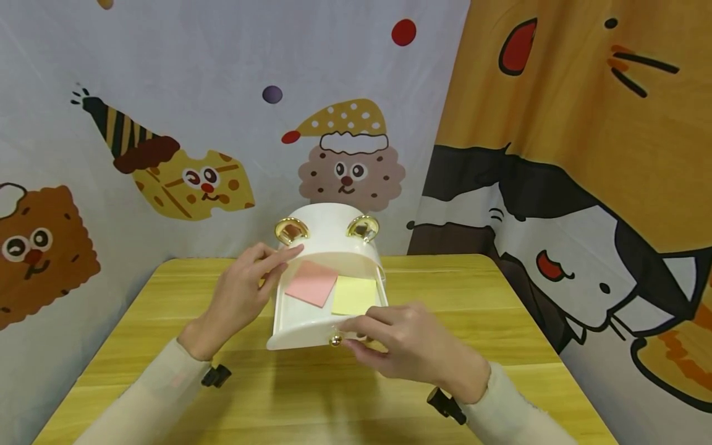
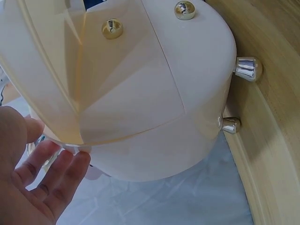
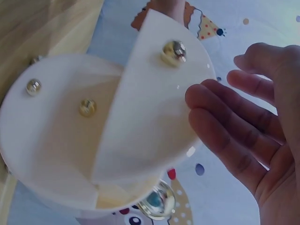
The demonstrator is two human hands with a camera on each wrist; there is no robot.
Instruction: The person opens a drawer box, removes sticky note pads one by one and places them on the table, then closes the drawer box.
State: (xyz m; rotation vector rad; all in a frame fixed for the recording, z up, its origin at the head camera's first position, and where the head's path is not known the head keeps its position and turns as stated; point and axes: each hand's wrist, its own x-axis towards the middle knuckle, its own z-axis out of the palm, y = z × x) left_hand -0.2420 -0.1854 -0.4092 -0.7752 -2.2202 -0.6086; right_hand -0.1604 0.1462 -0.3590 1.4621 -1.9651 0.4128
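Observation:
A white rounded box [image 1: 332, 230] with two gold ear-shaped rings stands on the table. Its upper drawer [image 1: 297, 335] is pulled out toward me. Inside lie a pink paper square [image 1: 311, 283] and a yellow paper square [image 1: 354, 296], side by side. My left hand [image 1: 241, 287] rests its fingertips on the box's left side, below the left gold ring [image 1: 292, 230]. At the drawer front's right side is my right hand [image 1: 406, 341], beside the gold knob [image 1: 335, 340]. In the right wrist view its loosely bent fingers [image 3: 225, 129] meet the drawer front's rim, off the knob.
The wooden table [image 1: 445, 290] reaches back to a cartoon-printed cloth [image 1: 211, 62]. Lower on the box's front are more gold knobs [image 3: 87, 108], and short gold feet [image 2: 248, 69] hold it off the tabletop. Small black devices [image 1: 217, 375] sit at both wrists.

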